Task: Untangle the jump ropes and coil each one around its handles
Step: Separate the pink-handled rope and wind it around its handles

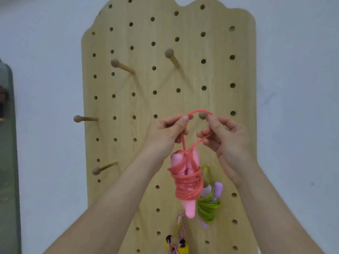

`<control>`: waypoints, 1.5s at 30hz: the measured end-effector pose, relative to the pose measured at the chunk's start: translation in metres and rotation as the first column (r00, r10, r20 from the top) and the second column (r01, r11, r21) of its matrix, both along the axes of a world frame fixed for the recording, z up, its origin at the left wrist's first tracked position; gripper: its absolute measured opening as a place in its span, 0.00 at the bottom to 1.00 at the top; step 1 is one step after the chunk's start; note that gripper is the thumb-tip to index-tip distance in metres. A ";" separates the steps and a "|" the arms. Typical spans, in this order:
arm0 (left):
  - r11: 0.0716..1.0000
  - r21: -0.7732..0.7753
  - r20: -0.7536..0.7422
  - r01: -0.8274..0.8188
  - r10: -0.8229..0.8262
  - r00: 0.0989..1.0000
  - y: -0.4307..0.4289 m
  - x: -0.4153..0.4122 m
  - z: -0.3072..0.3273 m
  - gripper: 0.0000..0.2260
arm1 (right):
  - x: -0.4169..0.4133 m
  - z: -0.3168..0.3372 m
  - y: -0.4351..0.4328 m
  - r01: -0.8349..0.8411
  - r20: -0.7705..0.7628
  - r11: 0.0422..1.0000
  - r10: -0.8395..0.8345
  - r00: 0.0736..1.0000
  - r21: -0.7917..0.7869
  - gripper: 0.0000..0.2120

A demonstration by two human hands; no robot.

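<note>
Red rope (187, 186) is wound tight round its two pink handles (189, 208), the bundle dangling upright. Its free loop (200, 111) arches over a wooden peg (202, 115), pinched on either side by the left hand (165, 132) and right hand (227, 136). Just beside it, lower right, the green rope (208, 210) hangs coiled round purple handles (218, 189) (a tidy bundle). Below, a braided purple cord (180, 228) with yellow handles (182, 249) hangs, cut off at the bottom edge.

Bare forearms (113, 198), left hand (167, 132), right hand (229, 138), short plain nails (185, 119).

Three jump ropes (187, 187) (209, 208) (178, 242), two hands (168, 131) (225, 136), one pegboard (216, 74), four bare pegs (115, 62) (169, 53) (77, 118) (96, 170).
</note>
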State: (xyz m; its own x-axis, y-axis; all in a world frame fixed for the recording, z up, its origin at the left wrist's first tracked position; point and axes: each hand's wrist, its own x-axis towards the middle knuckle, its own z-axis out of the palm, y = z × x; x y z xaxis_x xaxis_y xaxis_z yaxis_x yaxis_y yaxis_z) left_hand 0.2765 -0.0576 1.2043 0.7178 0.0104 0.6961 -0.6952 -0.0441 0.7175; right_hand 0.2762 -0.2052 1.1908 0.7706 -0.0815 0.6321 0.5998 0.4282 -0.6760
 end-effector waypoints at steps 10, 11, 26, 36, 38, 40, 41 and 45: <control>0.980 -0.142 -0.013 -0.142 0.142 0.990 -0.035 0.058 0.031 0.02 | 0.051 0.037 -0.016 0.169 -0.103 0.986 -0.168 0.980 -0.004 0.03; 0.977 -0.145 -0.020 -0.157 0.155 0.988 -0.036 0.065 0.031 0.02 | 0.057 0.038 -0.017 0.192 -0.105 0.981 -0.192 0.976 -0.018 0.03; 0.909 0.192 0.185 -0.369 0.336 0.924 -0.033 0.083 -0.018 0.11 | 0.105 0.020 -0.028 0.558 0.210 0.488 -0.596 0.775 -0.672 0.21; 0.712 0.468 0.337 -0.524 0.404 0.850 -0.031 0.075 -0.048 0.19 | 0.087 0.004 -0.029 0.296 0.077 0.577 -0.373 0.925 -0.761 0.17; 0.741 0.434 0.343 -0.512 0.390 0.855 -0.026 0.071 -0.053 0.16 | 0.082 -0.004 -0.030 0.299 0.086 0.573 -0.368 0.926 -0.763 0.16; 0.757 0.374 0.345 -0.536 0.423 0.838 -0.019 0.064 -0.061 0.13 | 0.074 -0.011 -0.029 0.318 0.117 0.552 -0.368 0.923 -0.771 0.14; 0.758 0.334 0.354 -0.560 0.450 0.820 -0.015 0.060 -0.064 0.10 | 0.068 -0.015 -0.026 0.311 0.129 0.549 -0.344 0.930 -0.776 0.14; 0.799 0.243 0.294 -0.550 0.480 0.827 -0.001 0.036 -0.080 0.05 | 0.043 -0.032 -0.010 0.222 0.147 0.545 -0.179 0.973 -0.808 0.16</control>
State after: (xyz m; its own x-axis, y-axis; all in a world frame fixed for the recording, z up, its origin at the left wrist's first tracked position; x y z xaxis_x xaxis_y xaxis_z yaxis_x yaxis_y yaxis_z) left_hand 0.3128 -0.0581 1.1244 0.5054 0.1004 0.8570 -0.6353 -0.6289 0.4483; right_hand 0.3193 -0.2154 1.1583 0.7722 0.3355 0.5396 0.6352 -0.4272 -0.6434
